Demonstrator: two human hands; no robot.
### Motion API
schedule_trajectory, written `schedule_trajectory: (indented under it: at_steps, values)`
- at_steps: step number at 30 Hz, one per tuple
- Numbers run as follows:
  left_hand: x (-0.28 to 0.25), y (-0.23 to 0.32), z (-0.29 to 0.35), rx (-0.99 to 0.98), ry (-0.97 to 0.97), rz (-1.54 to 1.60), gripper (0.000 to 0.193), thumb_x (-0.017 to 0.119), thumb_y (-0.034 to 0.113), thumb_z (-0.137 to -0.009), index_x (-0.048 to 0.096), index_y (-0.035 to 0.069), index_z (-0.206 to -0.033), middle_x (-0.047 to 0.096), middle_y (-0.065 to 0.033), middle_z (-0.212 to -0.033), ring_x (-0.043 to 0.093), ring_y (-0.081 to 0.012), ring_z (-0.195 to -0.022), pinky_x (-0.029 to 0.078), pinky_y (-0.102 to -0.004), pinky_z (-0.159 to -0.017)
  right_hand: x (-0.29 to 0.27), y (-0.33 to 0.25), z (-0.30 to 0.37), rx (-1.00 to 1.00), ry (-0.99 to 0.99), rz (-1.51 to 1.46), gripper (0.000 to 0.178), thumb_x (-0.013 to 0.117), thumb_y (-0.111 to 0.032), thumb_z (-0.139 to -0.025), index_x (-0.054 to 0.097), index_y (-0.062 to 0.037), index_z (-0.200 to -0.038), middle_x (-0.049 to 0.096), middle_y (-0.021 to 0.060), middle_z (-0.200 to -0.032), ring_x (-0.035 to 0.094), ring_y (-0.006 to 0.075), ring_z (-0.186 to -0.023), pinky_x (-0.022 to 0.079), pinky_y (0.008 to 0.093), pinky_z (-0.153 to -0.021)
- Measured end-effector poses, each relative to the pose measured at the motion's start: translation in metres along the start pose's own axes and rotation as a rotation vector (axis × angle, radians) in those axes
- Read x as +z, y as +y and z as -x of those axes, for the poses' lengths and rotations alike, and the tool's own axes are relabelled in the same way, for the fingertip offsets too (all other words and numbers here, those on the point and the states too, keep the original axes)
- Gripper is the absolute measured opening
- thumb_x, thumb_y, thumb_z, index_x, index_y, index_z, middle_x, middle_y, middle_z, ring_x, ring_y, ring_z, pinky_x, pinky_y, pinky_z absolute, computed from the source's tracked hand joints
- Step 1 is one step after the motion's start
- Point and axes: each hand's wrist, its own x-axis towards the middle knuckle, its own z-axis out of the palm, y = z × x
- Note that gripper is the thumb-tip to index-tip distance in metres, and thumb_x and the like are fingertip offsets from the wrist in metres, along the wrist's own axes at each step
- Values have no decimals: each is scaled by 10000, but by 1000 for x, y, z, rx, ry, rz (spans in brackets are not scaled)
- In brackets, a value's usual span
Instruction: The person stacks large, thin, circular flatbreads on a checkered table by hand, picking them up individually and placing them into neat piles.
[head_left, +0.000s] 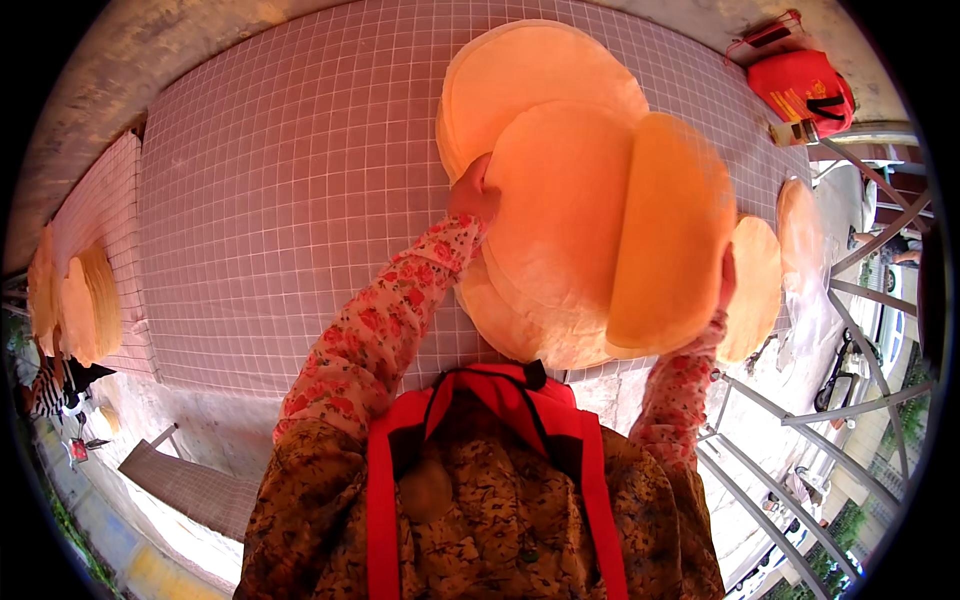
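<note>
- Head view: our left hand [475,192] has its fingers bent at the left edge of a broad, thin, flatbread-like sheet [560,200]; the tips are partly lost from sight, so we cannot tell whether they pinch it or only rest there.
- Our right hand [727,277] is at the curved rim of a half-moon sheet [672,235], most of its fingers hidden behind that rim; we cannot tell how far they are closed.
- This half-moon sheet lies between our two sets of fingers, just beside the right ones, its straight edge toward the left ones.
- We judge that the hands sit at opposite edges because so thin and limp a sheet would sag or slide if handled from one side.
- Just above the left fingers, an upper pile of round sheets [540,60] is partly covered by the broad sheet; below them, lower round sheets [550,335] overlap near the front edge of the worktop [280,200].
- Overlapping like this probably leaves each rim easy for us to reach.
- Just beyond the right fingers lies a yellowish sheet [758,290], with paler sheets [797,225] farther out.
- Well to the left of our left fingers stands a thick stack of round sheets [90,305]; above the right fingers, well apart, lies a red bag [800,90].
</note>
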Motion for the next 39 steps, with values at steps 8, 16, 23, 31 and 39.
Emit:
schedule_trajectory:
  at_steps: [8,16,23,31,39]
  values:
    - [4,35,17,63,-86,-78,474,446,32,-811,443,85,-1282,609,-79,-1048,567,-101,-785,448,-236,-715,-7,-80,3,-137,287,145,350,482,-291,-919,522,-42,-1162,575,96,-1089,574,179,-930,484,301,-779]
    - [2,61,24,202,-201,-209,357,467,39,-812,484,50,-1169,593,-128,-1028,590,-193,-858,452,-273,-775,31,138,-105,-141,179,561,104,590,-98,-844,618,2,-848,550,-39,-697,440,21,-594,359,177,-524]
    - [13,55,21,543,-206,-309,284,526,55,-822,534,41,-1106,547,-59,-893,534,-119,-698,437,-232,-643,62,144,-104,-42,95,555,168,597,-151,-848,609,16,-859,558,-22,-711,469,41,-627,402,192,-566]
    - [30,57,27,165,-82,-148,187,592,114,-791,575,32,-958,602,-92,-774,598,-185,-669,477,-307,-611,38,136,-105,17,114,553,103,600,-108,-843,592,-7,-865,599,11,-744,537,79,-641,440,213,-577]
    - [-2,-5,-17,211,133,-271,194,603,101,-766,578,32,-946,619,-81,-719,594,-163,-642,476,-281,-602,-80,-26,-24,-7,110,68,394,380,-252,-947,447,-10,-1251,547,111,-1182,536,222,-1070,445,338,-894]
